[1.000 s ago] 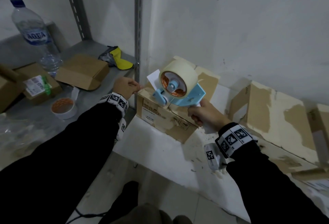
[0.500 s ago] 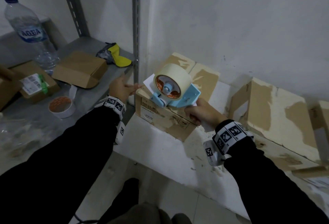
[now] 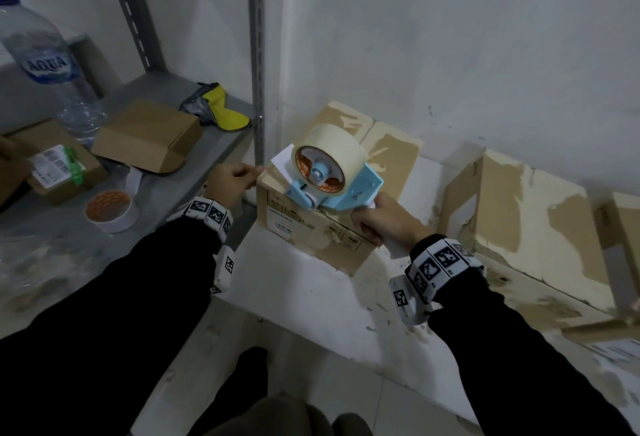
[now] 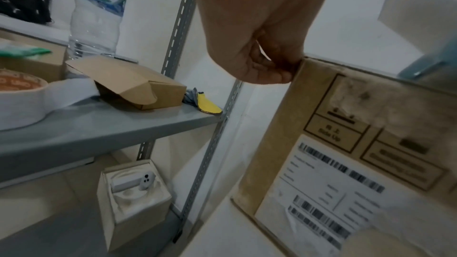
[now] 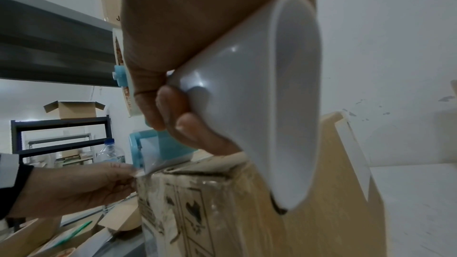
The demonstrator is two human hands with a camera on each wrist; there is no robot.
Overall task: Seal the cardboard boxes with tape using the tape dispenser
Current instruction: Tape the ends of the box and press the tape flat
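A worn cardboard box (image 3: 311, 228) (image 4: 371, 144) (image 5: 222, 212) stands on a white ledge (image 3: 311, 297) against the wall. On its top rests a blue tape dispenser (image 3: 346, 190) carrying a cream tape roll (image 3: 332, 155). My right hand (image 3: 370, 224) (image 5: 178, 120) grips the dispenser's white handle (image 5: 259, 95). The tape's loose end (image 5: 148, 161) hangs from the dispenser's front over the box's top left edge. There my left hand (image 3: 254, 171) (image 4: 284, 69) (image 5: 131, 175), fingers curled, pinches the tape end against the corner.
A grey metal shelf (image 3: 173, 186) on the left holds a water bottle (image 3: 45, 65), small cardboard boxes (image 3: 149, 134), a spare tape roll (image 3: 110, 210) and a yellow item (image 3: 225, 113). Its upright (image 3: 256, 55) stands close to the box. More worn boxes (image 3: 519, 221) line the ledge at right.
The dispenser has sunk a little towards the box's top and its left edge. My left hand has stayed at the box's top left corner.
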